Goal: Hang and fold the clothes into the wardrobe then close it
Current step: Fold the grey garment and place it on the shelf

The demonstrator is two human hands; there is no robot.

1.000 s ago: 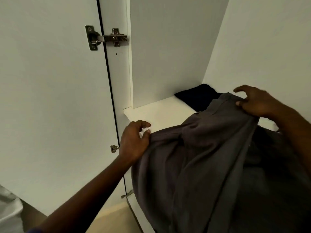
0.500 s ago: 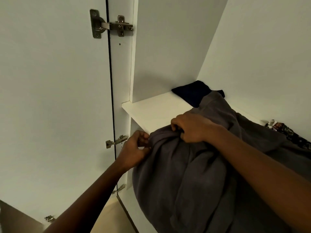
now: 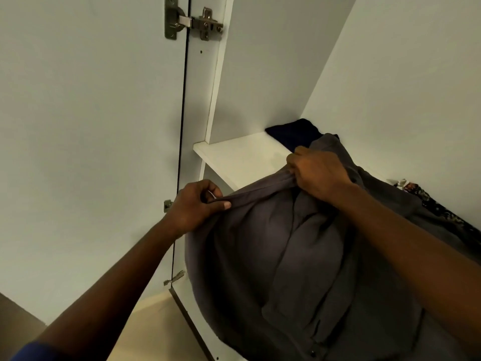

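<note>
A large grey garment [image 3: 291, 256] hangs off the front edge of the white wardrobe shelf [image 3: 242, 157]. My left hand [image 3: 197, 207] pinches the garment's upper edge at the left, just in front of the shelf. Over the shelf, my right hand [image 3: 317, 173] grips the same edge further right, and the cloth is pulled taut between the two hands. A folded dark navy garment [image 3: 291, 131] lies at the back of the shelf, partly behind the grey one.
The white wardrobe door [image 3: 91, 126] stands open at the left, with a metal hinge [image 3: 192, 22] at the top. A patterned dark cloth [image 3: 437, 207] lies on the shelf at the right. Beige floor [image 3: 156, 321] shows below.
My right hand came from the garment's far right corner to its upper edge near my left hand, and both hands now stretch that edge. The view has tilted down slightly.
</note>
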